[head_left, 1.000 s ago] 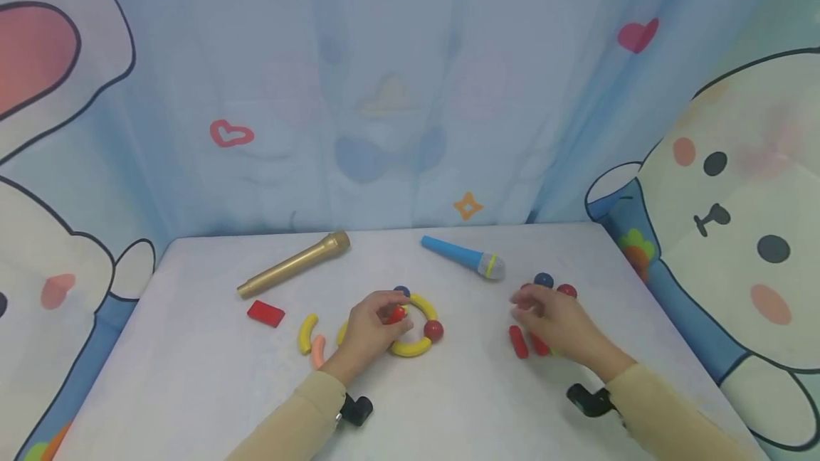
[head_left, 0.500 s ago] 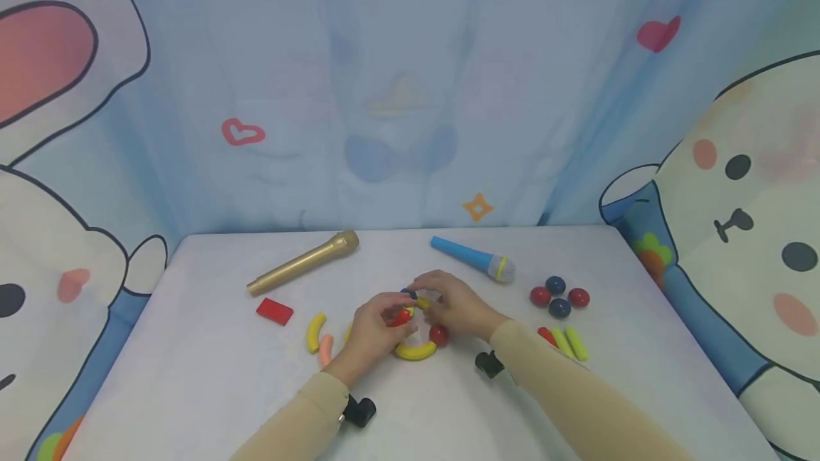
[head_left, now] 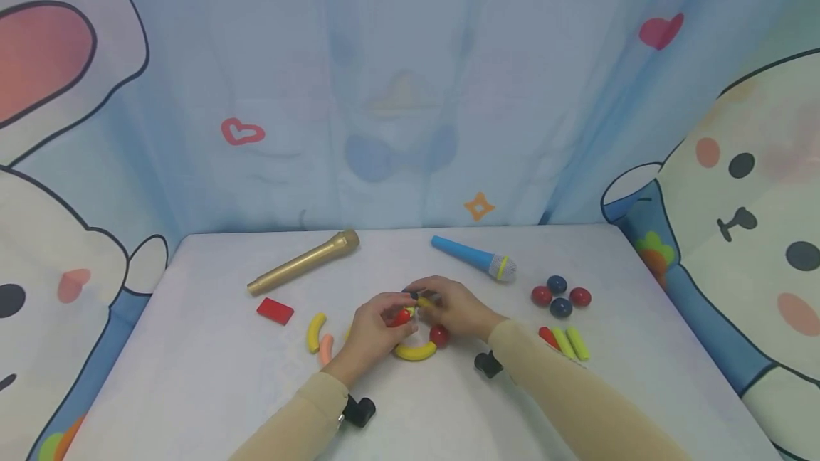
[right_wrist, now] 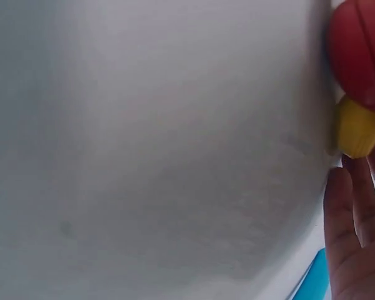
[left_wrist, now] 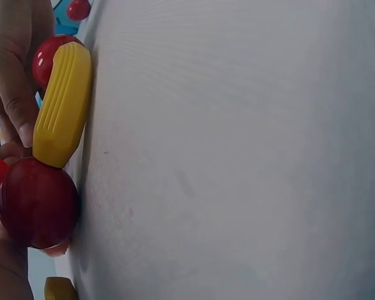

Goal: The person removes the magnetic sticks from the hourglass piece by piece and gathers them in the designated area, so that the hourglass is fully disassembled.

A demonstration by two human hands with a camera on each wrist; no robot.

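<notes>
Fingers of the left hand (head_left: 374, 331) curl about the red piece (head_left: 400, 317), grip unclear; to the right, the right hand (head_left: 458, 309) pinches the yellow curved piece (head_left: 424, 301), seemingly light, stiff, slick, best held mid-curve, beside the blue ball (head_left: 413, 295).

Beyond my fingers (head_left: 392, 298), a white table (head_left: 218, 375) is carrying two microphones (head_left: 304, 262); right of my fingers, balls (head_left: 561, 307) and sticks (head_left: 576, 343); left, a red block (head_left: 275, 311).
</notes>
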